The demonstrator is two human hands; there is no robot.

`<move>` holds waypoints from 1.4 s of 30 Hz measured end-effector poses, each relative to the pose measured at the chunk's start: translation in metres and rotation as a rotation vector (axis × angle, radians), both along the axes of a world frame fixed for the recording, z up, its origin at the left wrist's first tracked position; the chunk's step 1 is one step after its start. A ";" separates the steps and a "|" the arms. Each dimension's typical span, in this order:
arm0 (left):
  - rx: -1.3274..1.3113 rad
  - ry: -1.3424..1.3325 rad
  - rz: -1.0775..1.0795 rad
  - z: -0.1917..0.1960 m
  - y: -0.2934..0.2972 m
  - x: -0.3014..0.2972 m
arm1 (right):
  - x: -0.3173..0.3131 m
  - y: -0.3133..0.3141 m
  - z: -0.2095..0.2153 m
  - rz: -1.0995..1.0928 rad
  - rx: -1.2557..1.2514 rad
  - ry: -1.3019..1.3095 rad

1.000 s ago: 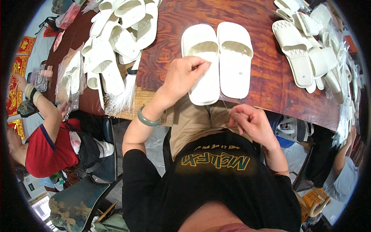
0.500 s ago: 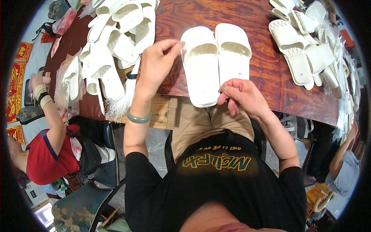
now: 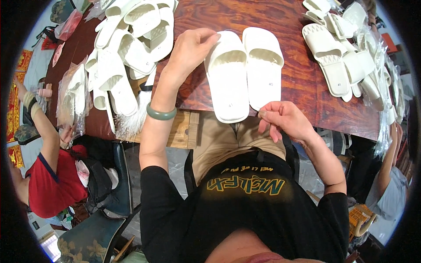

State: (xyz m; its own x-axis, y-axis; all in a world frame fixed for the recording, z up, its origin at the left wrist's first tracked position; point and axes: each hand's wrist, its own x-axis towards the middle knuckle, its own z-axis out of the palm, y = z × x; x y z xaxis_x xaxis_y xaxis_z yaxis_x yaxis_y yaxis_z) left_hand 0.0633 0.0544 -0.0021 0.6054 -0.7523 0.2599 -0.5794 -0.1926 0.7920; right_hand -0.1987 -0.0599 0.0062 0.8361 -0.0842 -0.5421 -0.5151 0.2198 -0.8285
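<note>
Two white slide slippers lie side by side with their open ends toward me. The left slipper (image 3: 226, 83) juts past the table's near edge over my lap, and the right slipper (image 3: 265, 85) rests beside it. My left hand (image 3: 189, 51), with a green bangle on its wrist, has thumb and fingertips pinched together at the left slipper's far left edge. Whatever they may hold is too small to make out. Just below the right slipper's heel is my right hand (image 3: 287, 122), its thumb and forefinger pressed together and the other fingers curled. Any item between them cannot be seen clearly.
Heaped white slippers (image 3: 118, 74) cover the table's left side, with white plastic strands (image 3: 136, 117) below. More slippers (image 3: 329, 57) and clear bags are piled right on the reddish wooden table (image 3: 197, 94). A co-worker in red (image 3: 55, 184) sits left; another in light blue (image 3: 388, 193) sits right.
My left hand has moved farther away and rightward, to the left slipper's far end. My right hand has drawn slightly toward me and to the right, away from the slippers.
</note>
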 end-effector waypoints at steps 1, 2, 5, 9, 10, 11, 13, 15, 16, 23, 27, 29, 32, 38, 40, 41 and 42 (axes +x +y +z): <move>0.028 -0.037 -0.006 0.000 -0.001 0.003 | 0.002 -0.003 0.000 -0.002 -0.001 0.001; 0.057 -0.074 -0.012 -0.001 -0.002 0.006 | 0.007 -0.005 0.001 -0.005 -0.025 0.012; 0.024 -0.030 -0.046 -0.003 -0.010 0.018 | 0.027 -0.011 0.007 -0.013 -0.152 0.030; 0.077 -0.055 -0.005 -0.007 -0.024 0.035 | 0.055 -0.023 0.001 0.011 -0.251 -0.039; 0.094 -0.018 0.010 -0.008 -0.027 0.037 | 0.061 -0.024 0.000 0.031 -0.259 -0.060; 0.111 0.019 0.025 -0.009 -0.029 0.039 | 0.065 -0.023 -0.001 0.032 -0.260 -0.062; 0.135 0.058 0.025 -0.014 -0.036 0.046 | 0.073 -0.022 -0.004 -0.006 -0.237 -0.105; 0.158 0.097 0.023 -0.018 -0.042 0.052 | 0.077 -0.021 -0.003 -0.021 -0.245 -0.107; 0.169 0.080 0.033 -0.019 -0.045 0.052 | 0.078 -0.022 -0.005 -0.038 -0.246 -0.121; 0.347 0.105 -0.045 -0.018 -0.075 0.060 | 0.083 -0.022 -0.012 -0.077 -0.217 -0.133; 0.381 0.123 -0.106 -0.015 -0.083 0.050 | 0.083 -0.022 -0.010 -0.088 -0.210 -0.136; 0.325 0.073 -0.159 -0.020 -0.083 0.050 | 0.081 -0.022 -0.011 -0.070 -0.214 -0.153; 0.190 0.219 -0.107 -0.026 -0.084 0.052 | 0.079 -0.026 -0.013 -0.077 -0.182 -0.183; -0.126 0.382 -0.223 -0.014 -0.086 0.040 | 0.030 -0.031 0.006 0.151 -0.619 -0.324; -0.099 0.413 -0.278 -0.009 -0.093 0.032 | 0.013 -0.032 0.016 0.252 -0.961 -0.484; -0.075 0.440 -0.331 -0.010 -0.096 0.028 | 0.008 -0.031 0.025 0.271 -1.213 -0.573; -0.074 0.445 -0.326 -0.010 -0.099 0.025 | 0.003 -0.028 0.031 0.288 -1.466 -0.663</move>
State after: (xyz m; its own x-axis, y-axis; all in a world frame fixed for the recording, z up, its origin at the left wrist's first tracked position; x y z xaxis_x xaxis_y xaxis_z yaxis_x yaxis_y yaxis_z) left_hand 0.0884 -0.0443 -0.0122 0.4075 -0.9086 0.0914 -0.2059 0.0062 0.9786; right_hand -0.1954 -0.0880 0.0371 0.9551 0.0174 0.2959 0.1133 -0.9439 -0.3102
